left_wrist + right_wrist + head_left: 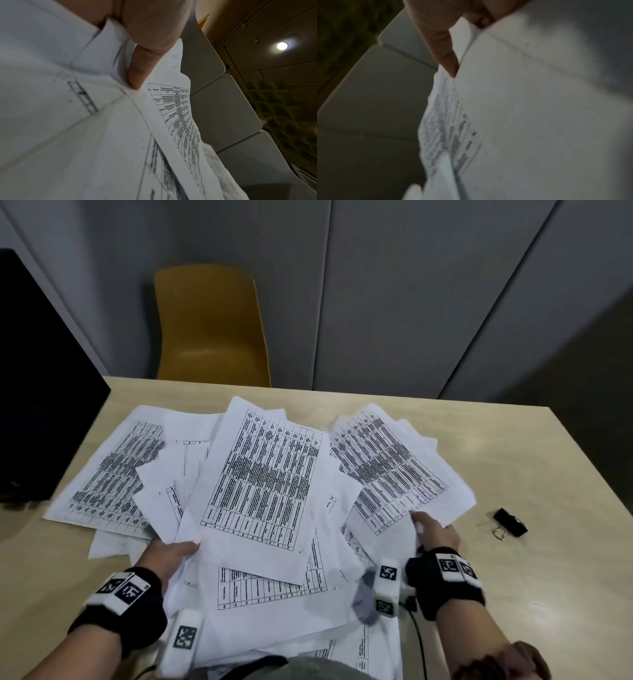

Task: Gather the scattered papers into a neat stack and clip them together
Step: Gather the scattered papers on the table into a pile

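Several white printed papers [263, 474] lie fanned and overlapping across the table [534, 460]. My left hand [171, 553] grips the near edge of the left and middle sheets, thumb on top. In the left wrist view its thumb [142, 67] presses on the papers [85, 135]. My right hand [433, 530] pinches the near edge of the right bunch of sheets [394, 463], which is lifted off the table. The right wrist view shows a finger [443, 54] against blurred paper [522, 108]. A black binder clip [510, 522] lies on the table, right of my right hand, untouched.
A dark monitor [41, 392] stands at the table's left edge, next to the leftmost sheets. A yellow chair [212, 330] sits behind the far edge. Grey wall panels [411, 285] close the back. A cable [419, 642] runs from my right wrist toward me.
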`<state>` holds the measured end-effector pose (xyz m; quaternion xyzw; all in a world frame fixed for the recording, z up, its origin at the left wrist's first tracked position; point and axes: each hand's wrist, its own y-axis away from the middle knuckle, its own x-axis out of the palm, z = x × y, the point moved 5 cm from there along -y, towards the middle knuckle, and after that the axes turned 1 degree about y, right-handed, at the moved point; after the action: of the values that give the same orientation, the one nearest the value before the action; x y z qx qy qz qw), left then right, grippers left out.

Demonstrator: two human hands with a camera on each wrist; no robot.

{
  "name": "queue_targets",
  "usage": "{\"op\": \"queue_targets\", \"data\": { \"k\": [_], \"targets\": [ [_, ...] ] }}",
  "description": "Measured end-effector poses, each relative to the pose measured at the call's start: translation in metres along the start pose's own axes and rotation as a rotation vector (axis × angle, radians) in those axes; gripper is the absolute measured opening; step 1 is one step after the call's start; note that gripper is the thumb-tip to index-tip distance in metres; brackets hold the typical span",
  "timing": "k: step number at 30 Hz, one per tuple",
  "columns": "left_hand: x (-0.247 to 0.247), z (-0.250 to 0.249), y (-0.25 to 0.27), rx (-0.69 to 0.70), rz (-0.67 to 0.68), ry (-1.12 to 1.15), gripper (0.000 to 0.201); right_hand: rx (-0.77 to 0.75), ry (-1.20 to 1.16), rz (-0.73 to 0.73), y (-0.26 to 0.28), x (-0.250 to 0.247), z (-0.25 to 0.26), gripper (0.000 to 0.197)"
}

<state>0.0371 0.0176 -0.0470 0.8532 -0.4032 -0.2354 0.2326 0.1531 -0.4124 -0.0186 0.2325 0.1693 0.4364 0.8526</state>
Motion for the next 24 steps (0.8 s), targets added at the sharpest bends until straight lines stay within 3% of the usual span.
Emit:
{"op": "queue_targets", "data": {
  "k": [2,6,9,12,15,19,22,24],
  "targets": [
    [0.001,0.0,-0.001,0.005,-0.001,-0.031,0.035,-0.036,-0.127,-0.042,-0.005,-0.009,0.004,0.058],
    [0.004,-0.003,-0.005,0.025,-0.02,-0.077,0.037,-0.193,-0.263,-0.066,0.005,-0.014,0.039,0.019],
    [0.004,-0.001,-0.008,0.027,-0.069,-0.156,0.04,-0.293,-0.421,-0.03,0.02,-0.007,0.073,0.023],
    [0.007,-0.005,-0.004,0.024,-0.074,-0.21,0.045,-0.219,-0.551,0.058,0.011,0.003,0.08,0.025],
    [0.008,-0.004,-0.003,0.002,-0.053,-0.204,0.047,-0.075,-0.527,0.211,0.007,0.019,0.061,0.043],
    [0.015,-0.005,0.002,-0.029,0.029,-0.1,0.066,-0.019,-0.393,0.244,0.026,0.04,0.009,0.048],
    [0.022,-0.008,0.009,-0.044,0.065,0.024,0.058,-0.048,-0.177,0.287,0.041,0.047,-0.026,0.029],
    [0.028,-0.01,0.015,-0.062,0.137,0.081,0.074,-0.057,0.056,0.309,0.046,0.052,-0.044,0.018]
  ]
}}
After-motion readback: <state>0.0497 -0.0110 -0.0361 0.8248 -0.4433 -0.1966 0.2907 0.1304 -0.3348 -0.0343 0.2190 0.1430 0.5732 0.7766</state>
